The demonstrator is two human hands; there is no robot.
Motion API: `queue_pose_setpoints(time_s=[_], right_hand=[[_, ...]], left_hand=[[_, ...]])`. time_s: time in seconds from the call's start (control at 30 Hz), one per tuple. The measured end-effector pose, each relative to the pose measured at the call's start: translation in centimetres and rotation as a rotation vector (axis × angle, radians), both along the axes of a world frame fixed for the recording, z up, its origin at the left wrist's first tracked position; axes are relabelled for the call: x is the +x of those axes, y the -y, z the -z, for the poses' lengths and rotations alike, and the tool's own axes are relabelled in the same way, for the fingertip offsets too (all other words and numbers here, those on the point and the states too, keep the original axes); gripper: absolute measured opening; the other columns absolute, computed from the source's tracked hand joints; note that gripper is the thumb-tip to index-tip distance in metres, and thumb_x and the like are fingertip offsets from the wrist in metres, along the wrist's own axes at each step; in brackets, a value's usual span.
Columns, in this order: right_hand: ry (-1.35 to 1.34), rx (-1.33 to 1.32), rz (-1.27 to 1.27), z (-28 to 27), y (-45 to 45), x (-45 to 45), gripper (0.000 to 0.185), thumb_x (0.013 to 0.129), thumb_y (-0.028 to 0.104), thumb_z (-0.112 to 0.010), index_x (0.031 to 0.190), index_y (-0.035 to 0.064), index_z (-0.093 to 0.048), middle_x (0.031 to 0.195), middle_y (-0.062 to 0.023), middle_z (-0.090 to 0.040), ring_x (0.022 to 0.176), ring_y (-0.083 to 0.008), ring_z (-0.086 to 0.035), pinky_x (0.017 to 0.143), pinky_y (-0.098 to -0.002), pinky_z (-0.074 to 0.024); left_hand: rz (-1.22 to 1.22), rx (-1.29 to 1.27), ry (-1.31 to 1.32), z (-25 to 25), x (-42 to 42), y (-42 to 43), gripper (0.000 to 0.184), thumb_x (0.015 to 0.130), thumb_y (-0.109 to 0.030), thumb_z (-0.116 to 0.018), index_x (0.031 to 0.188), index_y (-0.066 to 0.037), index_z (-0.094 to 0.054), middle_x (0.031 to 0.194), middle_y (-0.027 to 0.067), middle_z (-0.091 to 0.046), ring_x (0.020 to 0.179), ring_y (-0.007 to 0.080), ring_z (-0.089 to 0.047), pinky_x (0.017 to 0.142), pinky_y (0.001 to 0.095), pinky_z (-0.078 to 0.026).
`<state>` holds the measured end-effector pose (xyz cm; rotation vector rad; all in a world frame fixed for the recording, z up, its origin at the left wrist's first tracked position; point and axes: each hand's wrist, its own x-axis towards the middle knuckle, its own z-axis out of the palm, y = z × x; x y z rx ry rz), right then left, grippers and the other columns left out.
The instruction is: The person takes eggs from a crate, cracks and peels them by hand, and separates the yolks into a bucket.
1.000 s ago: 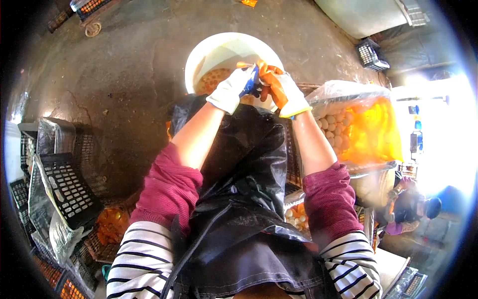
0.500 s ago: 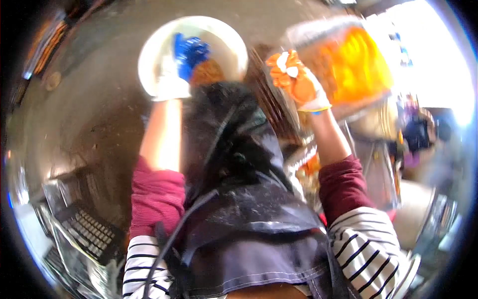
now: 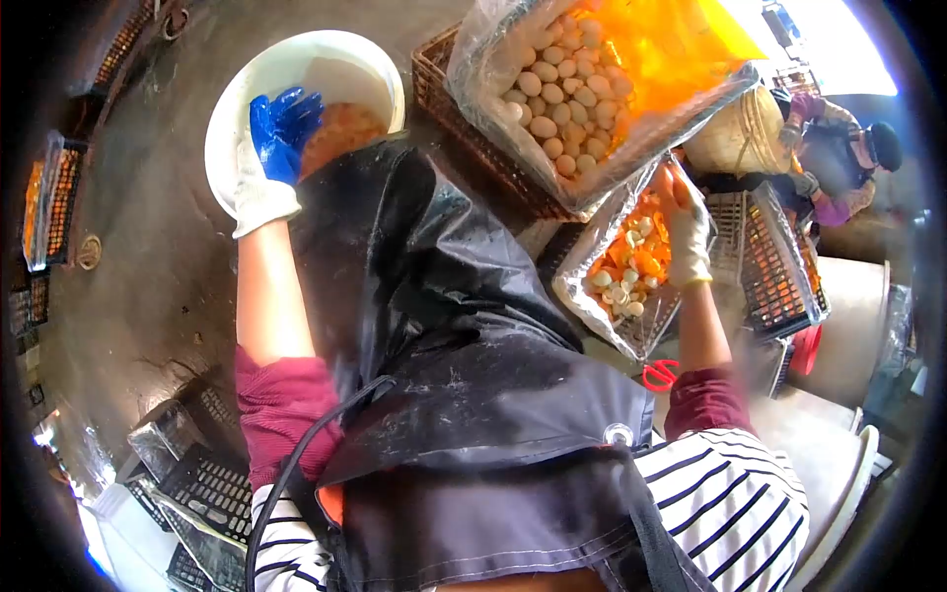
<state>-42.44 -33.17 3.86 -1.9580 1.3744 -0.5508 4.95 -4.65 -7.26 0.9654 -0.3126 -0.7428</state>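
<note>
My left hand [image 3: 281,133], in a blue and white glove, is open inside a white bucket [image 3: 219,148], its fingers apart above a brownish-orange mass [image 3: 340,128]. My right hand [image 3: 683,212] wears an orange and white glove and is at the right side of a plastic-lined crate [image 3: 582,286]. Its fingers look stretched out, and I see nothing held in them. Pale broken eggshells [image 3: 626,286] and orange pieces lie in that crate. Beyond it, a larger crate [image 3: 473,148] lined with clear plastic holds many whole pale eggs [image 3: 567,94] beside bright orange material [image 3: 681,49].
A black apron [image 3: 464,326] covers my lap between the two sides. Red-handled scissors [image 3: 659,375] lie by my right forearm. At the right, another person [image 3: 838,158] works near a large tub [image 3: 740,133] and a black crate [image 3: 779,266]. Black crates [image 3: 202,479] are stacked at lower left.
My right hand has moved down and right, to the shell crate; the white pieces in its fingers no longer show. My left hand stays in the bucket, its fingers more spread. The view has shifted.
</note>
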Motion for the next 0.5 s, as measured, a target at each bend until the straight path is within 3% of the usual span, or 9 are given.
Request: queue_pose_setpoints(time_s=[0.03,0.1,0.17,0.27,0.33,0.4,0.43,0.5], right_hand=[[0.091,0.098,-0.047,-1.6,-1.8,3.9,0.032,0.087,0.024,-0.056,0.109,0.0023,-0.058,0.09,-0.0067,-0.064,0.078,-0.021,-0.059,0.072,-0.0342,-0.046],[0.292,0.177,-0.154,-0.4,-2.6,9.2,0.033,0.087,0.027,-0.055,0.105,0.0005,-0.059,0.083,-0.0116,-0.063,0.074,-0.0238,-0.058,0.067,-0.0366,-0.0458],[-0.028,0.07,-0.35,0.8,-1.4,14.3,0.032,0.087,0.027,-0.052,0.102,-0.0003,-0.058,0.088,-0.0189,-0.062,0.079,-0.0305,-0.06,0.072,-0.0352,-0.0473],[-0.842,-0.439,-0.892,5.5,1.6,19.7,0.029,0.087,0.025,-0.049,0.099,-0.0007,-0.058,0.094,-0.0219,-0.059,0.087,-0.0356,-0.058,0.075,-0.0365,-0.0469],[-0.797,-0.376,-0.873,8.9,1.8,21.8,0.024,0.076,0.009,-0.055,0.097,-0.0017,-0.06,0.1,-0.0221,-0.059,0.098,-0.0323,-0.057,0.08,-0.0357,-0.0471],[-0.85,-0.417,-1.039,5.5,-0.4,23.1,0.029,0.069,0.004,-0.06,0.096,-0.0028,-0.061,0.103,-0.0213,-0.059,0.102,-0.0318,-0.057,0.083,-0.0361,-0.0469],[-0.89,-0.328,-1.069,3.0,-1.3,23.3,0.031,0.068,0.004,-0.061,0.098,-0.0017,-0.06,0.105,-0.0206,-0.059,0.103,-0.0314,-0.056,0.083,-0.0359,-0.0468],[-0.983,-0.147,-1.107,0.2,-1.3,22.8,0.036,0.067,0.004,-0.062,0.102,0.0004,-0.059,0.107,-0.0192,-0.058,0.106,-0.0306,-0.055,0.084,-0.0355,-0.0466]], left_hand=[[-0.036,0.029,0.136,0.3,0.0,-0.1,0.053,0.094,-0.045,-0.036,0.111,0.002,-0.056,0.105,0.0192,-0.062,0.095,0.0317,-0.06,0.087,0.0406,-0.047],[-0.099,0.101,0.033,-5.0,-3.9,-0.3,0.054,0.094,-0.045,-0.035,0.111,0.002,-0.056,0.105,0.0192,-0.062,0.095,0.0318,-0.059,0.088,0.0409,-0.046],[-0.194,0.169,-0.001,-6.0,-4.6,0.4,0.05,0.094,-0.042,-0.037,0.109,0.002,-0.056,0.104,0.0199,-0.062,0.093,0.0325,-0.06,0.086,0.042,-0.047],[-0.197,-0.013,-0.129,-6.4,-3.9,-0.5,0.045,0.093,-0.038,-0.042,0.106,0.002,-0.057,0.097,0.019,-0.064,0.086,0.0332,-0.062,0.08,0.043,-0.049],[-0.305,0.074,-0.078,-7.7,-5.4,0.5,0.044,0.093,-0.038,-0.043,0.104,0.002,-0.057,0.094,0.0182,-0.065,0.081,0.0335,-0.063,0.076,0.0422,-0.051],[-0.243,0.1,-0.048,-5.0,-3.8,-0.2,0.043,0.093,-0.037,-0.043,0.108,0.002,-0.055,0.098,0.0179,-0.064,0.084,0.0336,-0.063,0.077,0.0415,-0.05],[-0.149,0.038,-0.077,-4.3,-2.9,-0.6,0.042,0.094,-0.036,-0.041,0.111,0.001,-0.053,0.1,0.0166,-0.063,0.088,0.033,-0.062,0.079,0.04,-0.05],[-0.2,0.068,-0.163,-5.1,-3.1,0.1,0.042,0.095,-0.036,-0.04,0.112,0.001,-0.052,0.102,0.0156,-0.062,0.091,0.0318,-0.061,0.081,0.0388,-0.049]])
